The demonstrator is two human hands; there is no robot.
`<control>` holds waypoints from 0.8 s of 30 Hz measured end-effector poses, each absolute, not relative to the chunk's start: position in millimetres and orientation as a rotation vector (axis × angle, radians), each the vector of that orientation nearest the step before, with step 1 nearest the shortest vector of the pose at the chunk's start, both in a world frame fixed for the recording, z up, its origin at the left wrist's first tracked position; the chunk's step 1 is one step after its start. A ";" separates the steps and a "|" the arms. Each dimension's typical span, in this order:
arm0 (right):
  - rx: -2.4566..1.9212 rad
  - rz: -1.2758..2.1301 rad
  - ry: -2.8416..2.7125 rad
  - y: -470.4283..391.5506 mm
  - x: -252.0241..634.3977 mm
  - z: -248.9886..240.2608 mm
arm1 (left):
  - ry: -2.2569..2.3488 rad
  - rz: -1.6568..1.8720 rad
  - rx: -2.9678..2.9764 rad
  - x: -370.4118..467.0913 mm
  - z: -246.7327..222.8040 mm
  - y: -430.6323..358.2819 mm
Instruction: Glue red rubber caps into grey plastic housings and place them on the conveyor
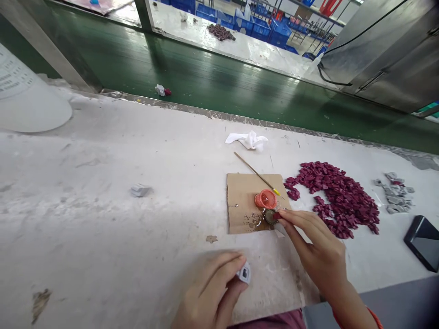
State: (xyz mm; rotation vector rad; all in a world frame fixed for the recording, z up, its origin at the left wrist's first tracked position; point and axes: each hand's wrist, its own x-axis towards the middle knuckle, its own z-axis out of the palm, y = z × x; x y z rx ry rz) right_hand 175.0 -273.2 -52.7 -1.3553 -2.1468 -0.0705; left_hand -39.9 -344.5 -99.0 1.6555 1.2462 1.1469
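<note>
Head view: left hand pinches small grey plastic part low over the white, scuffed counter. Right hand pinches a dark red chip at a small round dish on cardboard, beside the orange cap. Pile of red chips lies right.

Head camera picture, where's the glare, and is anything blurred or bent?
Head view: glare streaks across the green conveyor belt; the white table edge bows from wide-angle distortion; the left hand looks slightly soft at the bottom; the maroon pieces stay sharp.
</note>
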 end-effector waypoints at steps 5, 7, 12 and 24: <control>-1.389 0.042 -1.997 -292.2 169.0 -50.5 | 1.240 1.139 1.897 -44.0 -97.3 -334.9; -1.339 0.156 -1.980 -304.6 162.5 -50.1 | 1.246 1.132 1.897 -43.8 -97.5 -333.3; -1.170 0.394 -2.055 -329.3 146.1 -53.7 | 1.277 1.087 1.857 -41.7 -98.1 -335.6; -1.181 0.426 -2.009 -326.8 122.6 -56.9 | 1.326 1.094 1.868 -37.7 -97.4 -338.6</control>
